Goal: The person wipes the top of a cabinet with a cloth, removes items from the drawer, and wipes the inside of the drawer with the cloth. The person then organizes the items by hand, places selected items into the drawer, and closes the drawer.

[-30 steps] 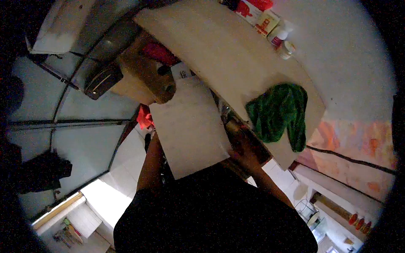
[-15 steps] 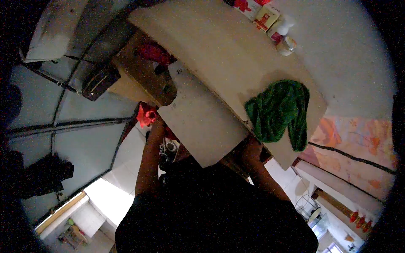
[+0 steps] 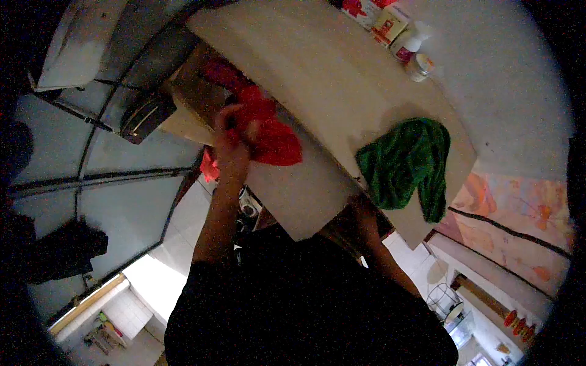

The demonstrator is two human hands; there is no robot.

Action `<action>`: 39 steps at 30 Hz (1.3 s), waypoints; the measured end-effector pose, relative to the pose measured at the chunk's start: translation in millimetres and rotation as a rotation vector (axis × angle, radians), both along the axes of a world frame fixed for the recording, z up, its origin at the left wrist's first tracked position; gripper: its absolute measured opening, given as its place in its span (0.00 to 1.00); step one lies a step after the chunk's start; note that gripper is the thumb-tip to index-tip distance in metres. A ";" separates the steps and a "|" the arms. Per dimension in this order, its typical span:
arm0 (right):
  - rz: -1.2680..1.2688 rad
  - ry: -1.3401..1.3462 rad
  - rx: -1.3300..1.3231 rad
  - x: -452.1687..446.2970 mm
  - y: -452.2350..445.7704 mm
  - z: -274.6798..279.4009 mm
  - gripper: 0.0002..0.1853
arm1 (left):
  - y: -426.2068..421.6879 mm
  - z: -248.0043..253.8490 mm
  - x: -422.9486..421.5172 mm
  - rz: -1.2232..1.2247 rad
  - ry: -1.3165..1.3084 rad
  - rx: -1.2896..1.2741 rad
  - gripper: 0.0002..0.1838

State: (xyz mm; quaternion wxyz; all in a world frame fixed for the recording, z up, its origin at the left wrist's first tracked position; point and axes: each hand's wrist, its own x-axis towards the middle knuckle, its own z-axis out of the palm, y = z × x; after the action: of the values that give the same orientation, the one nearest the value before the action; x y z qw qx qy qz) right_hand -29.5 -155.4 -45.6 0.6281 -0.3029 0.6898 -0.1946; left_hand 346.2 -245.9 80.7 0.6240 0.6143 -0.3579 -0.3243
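My left hand (image 3: 227, 131) is closed on a crumpled, soft red bag (image 3: 271, 137), held above the left part of a pale board (image 3: 305, 189). Whether the bag is plastic or cloth is unclear. Part of my right hand (image 3: 361, 210) shows in shadow by the board's right corner, under the edge of the wooden tabletop (image 3: 305, 61); its fingers are hidden. Behind the red bag, a dark red item (image 3: 221, 73) lies in the shaded space beneath the tabletop. Another red, shiny, crumpled piece (image 3: 209, 166) is beside my left forearm.
A green cloth (image 3: 406, 165) lies on the tabletop's right part. Along the back wall stand a box (image 3: 389, 25), a white bottle (image 3: 406, 46) and a jar (image 3: 420, 67). A dark bag (image 3: 148, 116) is at left. Patterned orange fabric (image 3: 519, 213) lies at right.
My left hand has moved up from beside the board's left corner and now holds the red bag over the board. The right hand has stayed almost in place under the tabletop edge.
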 end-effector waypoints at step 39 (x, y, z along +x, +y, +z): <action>1.315 0.940 -1.142 72.4 -207.7 193.9 0.35 | 86.9 -180.9 -27.0 -0.016 0.302 0.352 0.38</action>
State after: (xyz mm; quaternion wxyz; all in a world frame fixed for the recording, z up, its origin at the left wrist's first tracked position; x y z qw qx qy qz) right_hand 42.9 -363.1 148.3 0.0330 -0.9296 0.3660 0.0298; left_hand 319.3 -159.0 -100.2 0.5510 0.6555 -0.2032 -0.4749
